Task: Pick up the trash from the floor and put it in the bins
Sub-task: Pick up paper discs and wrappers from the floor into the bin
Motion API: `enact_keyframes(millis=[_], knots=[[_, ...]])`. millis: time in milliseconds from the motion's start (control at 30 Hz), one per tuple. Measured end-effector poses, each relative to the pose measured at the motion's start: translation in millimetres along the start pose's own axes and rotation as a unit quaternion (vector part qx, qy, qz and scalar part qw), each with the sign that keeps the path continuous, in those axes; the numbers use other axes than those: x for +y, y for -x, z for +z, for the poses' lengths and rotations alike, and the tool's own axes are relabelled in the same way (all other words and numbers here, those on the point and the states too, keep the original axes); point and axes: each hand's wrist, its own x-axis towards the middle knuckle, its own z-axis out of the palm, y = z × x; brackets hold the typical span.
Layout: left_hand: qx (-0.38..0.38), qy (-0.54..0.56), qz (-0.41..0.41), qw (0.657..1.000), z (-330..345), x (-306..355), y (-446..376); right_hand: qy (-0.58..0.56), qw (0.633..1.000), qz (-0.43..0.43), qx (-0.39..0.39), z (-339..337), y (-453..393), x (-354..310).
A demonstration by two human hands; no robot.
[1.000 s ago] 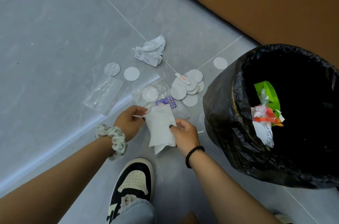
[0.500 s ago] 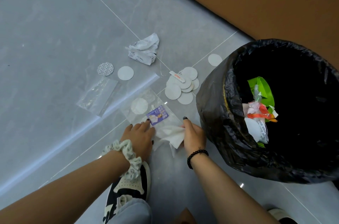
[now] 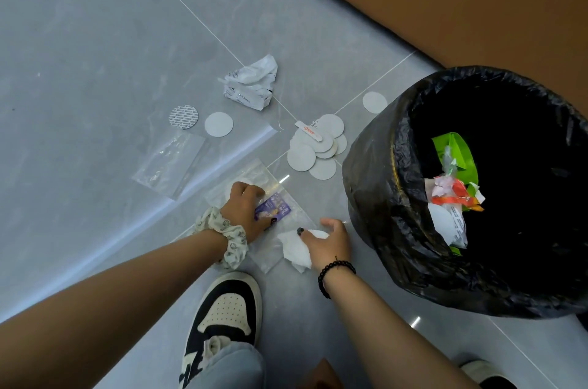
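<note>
My right hand (image 3: pixel 327 240) grips a crumpled white tissue (image 3: pixel 294 248) low over the floor, just left of the bin. My left hand (image 3: pixel 243 208) lies on a clear plastic bag (image 3: pixel 273 185) with a purple label (image 3: pixel 275 208), fingers curled onto it. The bin (image 3: pixel 381 185), lined with a black bag, stands at the right and holds green, red and white scraps. On the floor beyond lie a pile of white paper discs (image 3: pixel 318 146), a single disc (image 3: pixel 219 124), a patterned disc (image 3: pixel 183 116), a crumpled white wrapper (image 3: pixel 251 83) and a second clear bag (image 3: pixel 168 162).
A brown wall (image 3: pixel 445 0) runs behind the bin. Another white disc (image 3: pixel 374 102) lies by the bin's far side. My black-and-white shoe (image 3: pixel 226 315) is on the grey tiles just below my hands; a second shoe (image 3: pixel 486 372) shows at the bottom right.
The tissue went from held up between both hands to bunched in my right hand alone. My left hand let go and moved forward onto the labelled clear bag.
</note>
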Motion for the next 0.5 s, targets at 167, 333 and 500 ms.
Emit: enact_keyframes(millis=[167,333,500], knots=[[-0.011,-0.006,-0.011,1.0,5,2,4,-0.011,0.998,0.017,-0.052,13,-2,-8],[-0.03,0.038,-0.054,0.997,3,-7,19,0.05,0.997,-0.023,-0.051,15,-3,-5],[-0.009,0.168,-0.118,0.979,-9,-16,35,0.05,0.998,-0.012,-0.031,5,-6,6]])
